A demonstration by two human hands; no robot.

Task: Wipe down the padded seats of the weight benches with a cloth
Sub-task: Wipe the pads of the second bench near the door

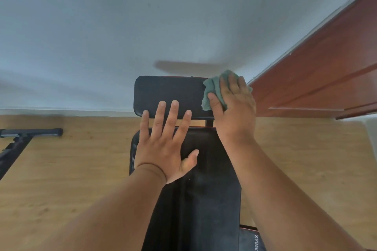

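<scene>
A black padded weight bench runs away from me in the head view, with a long pad [208, 199] close by and a shorter head pad [169, 91] at its far end near the wall. My right hand [232, 108] presses a crumpled green cloth [214, 87] onto the right end of the head pad, thumb hooked over the cloth's near edge. My left hand [165, 140] lies flat with fingers spread, palm on the long pad and fingertips reaching the head pad's near edge.
A pale wall [142, 26] stands right behind the bench. A reddish-brown wooden door [318, 79] is at the right. Black metal legs of another piece of equipment [24, 136] lie on the wooden floor [71, 169] at the left.
</scene>
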